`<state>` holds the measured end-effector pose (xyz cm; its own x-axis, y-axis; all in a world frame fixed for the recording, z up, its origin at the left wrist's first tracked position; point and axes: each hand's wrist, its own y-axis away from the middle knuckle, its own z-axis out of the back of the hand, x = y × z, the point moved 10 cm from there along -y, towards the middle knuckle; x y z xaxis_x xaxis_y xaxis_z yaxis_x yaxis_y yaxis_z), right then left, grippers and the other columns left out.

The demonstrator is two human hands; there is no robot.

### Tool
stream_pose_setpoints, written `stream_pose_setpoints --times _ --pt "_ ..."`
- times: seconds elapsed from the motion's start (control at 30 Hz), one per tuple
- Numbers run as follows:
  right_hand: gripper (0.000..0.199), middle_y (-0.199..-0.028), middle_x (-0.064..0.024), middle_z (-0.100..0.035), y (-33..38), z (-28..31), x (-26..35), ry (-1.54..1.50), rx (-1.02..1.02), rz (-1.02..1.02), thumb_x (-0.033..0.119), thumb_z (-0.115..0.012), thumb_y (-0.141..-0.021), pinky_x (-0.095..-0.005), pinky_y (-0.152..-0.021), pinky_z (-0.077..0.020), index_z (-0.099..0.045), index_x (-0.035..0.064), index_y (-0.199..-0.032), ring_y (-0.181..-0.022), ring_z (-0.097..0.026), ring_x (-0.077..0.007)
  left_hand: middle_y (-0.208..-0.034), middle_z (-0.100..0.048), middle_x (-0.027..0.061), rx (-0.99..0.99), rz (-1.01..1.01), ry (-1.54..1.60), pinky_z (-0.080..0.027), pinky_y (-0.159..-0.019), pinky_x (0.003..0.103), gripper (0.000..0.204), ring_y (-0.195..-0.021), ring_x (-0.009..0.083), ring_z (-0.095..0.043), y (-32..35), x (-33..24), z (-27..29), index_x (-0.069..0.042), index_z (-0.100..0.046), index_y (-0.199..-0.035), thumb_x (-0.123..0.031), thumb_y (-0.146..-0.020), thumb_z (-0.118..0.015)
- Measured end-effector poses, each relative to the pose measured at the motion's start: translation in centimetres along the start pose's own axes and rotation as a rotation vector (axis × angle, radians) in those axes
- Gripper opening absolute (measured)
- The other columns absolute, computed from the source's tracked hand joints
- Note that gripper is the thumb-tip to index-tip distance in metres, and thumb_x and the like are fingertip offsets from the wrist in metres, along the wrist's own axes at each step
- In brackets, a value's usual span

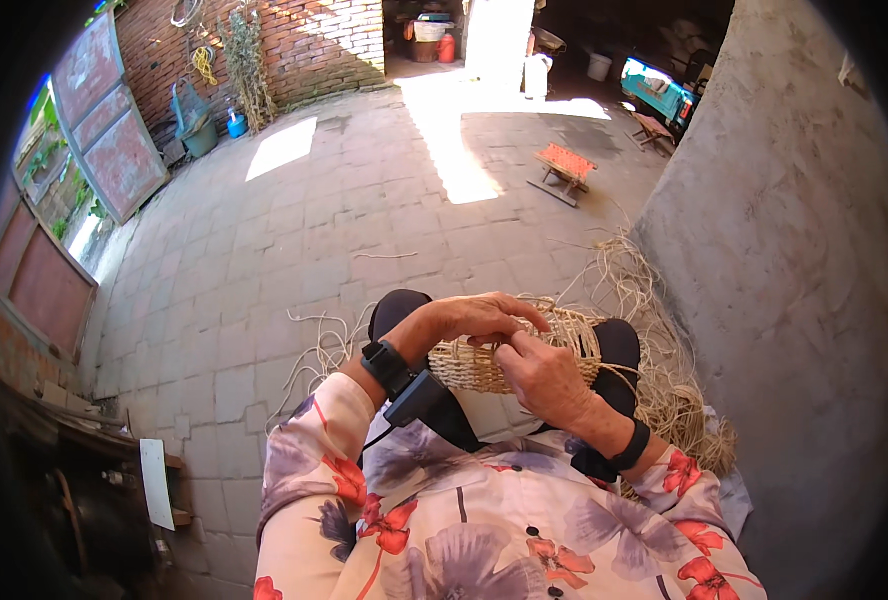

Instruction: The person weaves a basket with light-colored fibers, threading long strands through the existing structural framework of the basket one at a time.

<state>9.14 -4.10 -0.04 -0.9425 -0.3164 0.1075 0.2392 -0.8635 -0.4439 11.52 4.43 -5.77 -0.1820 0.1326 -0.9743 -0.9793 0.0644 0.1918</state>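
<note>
A woven basket (467, 370) of pale straw-coloured cord rests on my lap between my dark-clad knees. My left hand (486, 316) reaches over its top from the left, fingers bent down at the weave. Close against those fingertips, my right hand (547, 378) is closed in a pinch at the near side of the basket. What lies between the right fingertips is hidden. Loose cord ends (319, 355) stick out past my left knee. Beside my right leg lies a large tangled heap of the same cord (679, 415).
A rough plastered wall (784, 260) rises close on the right. Ahead on the paved floor (264, 250) stands a folding stool (567, 163) with an orange seat. Dark furniture (84, 500) is at the lower left. An open metal door (109, 120) and a brick wall (304, 45) are farther off.
</note>
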Motion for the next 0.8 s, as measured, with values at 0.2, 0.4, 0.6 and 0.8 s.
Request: stream_pose_setpoints --times 0.2,0.4,0.6,0.8 --pt "0.019 -0.090 -0.0156 -0.057 -0.4 -0.3 -0.1 0.022 0.052 -0.034 0.004 -0.063 -0.075 -0.0401 -0.062 -0.0532 -0.054 0.0005 -0.091 -0.081 -0.064 -0.0309 -0.069 -0.049 -0.0064 -0.001 -0.001 -0.020 -0.031 -0.046 0.020 0.039 -0.054 0.0027 -0.040 0.2 -0.2 0.0 -0.011 -0.061 -0.133 -0.011 -0.095 -0.049" --pt "0.022 -0.086 -0.0166 -0.059 -0.5 -1.7 -0.8 0.039 0.130 -0.053 0.007 -0.066 -0.074 -0.0415 -0.061 -0.0529 -0.053 -0.0007 -0.090 -0.077 -0.065 -0.0318 -0.075 -0.055 -0.0034 -0.028 -0.014 0.013 -0.035 -0.048 0.021 0.039 -0.057 0.0040 -0.043 -0.2 0.7 0.2 -0.010 -0.061 -0.132 -0.010 -0.095 -0.050" --pt "0.016 -0.071 -0.0160 -0.058 1.4 0.1 -3.3 -0.103 -0.043 -0.156 0.002 -0.066 -0.076 -0.0436 -0.057 -0.0508 -0.053 0.0020 -0.086 -0.061 -0.062 -0.0362 -0.078 -0.063 0.0029 -0.613 -0.133 -0.075 -0.047 -0.057 0.024 0.023 -0.066 0.0067 -0.058 5.2 0.4 1.8 -0.003 -0.067 -0.110 -0.013 -0.090 -0.063" --pt "0.013 -0.071 -0.0187 -0.059 1.2 -0.2 -4.4 -0.249 -0.077 -0.204 0.005 -0.063 -0.079 -0.0459 -0.054 -0.0497 -0.051 0.0027 -0.083 -0.062 -0.062 -0.0384 -0.079 -0.064 0.0085 -0.958 -0.291 -0.601 -0.050 -0.058 0.029 0.010 -0.061 0.0171 -0.063 10.4 0.2 -1.1 -0.003 -0.069 -0.093 -0.009 -0.085 -0.070"
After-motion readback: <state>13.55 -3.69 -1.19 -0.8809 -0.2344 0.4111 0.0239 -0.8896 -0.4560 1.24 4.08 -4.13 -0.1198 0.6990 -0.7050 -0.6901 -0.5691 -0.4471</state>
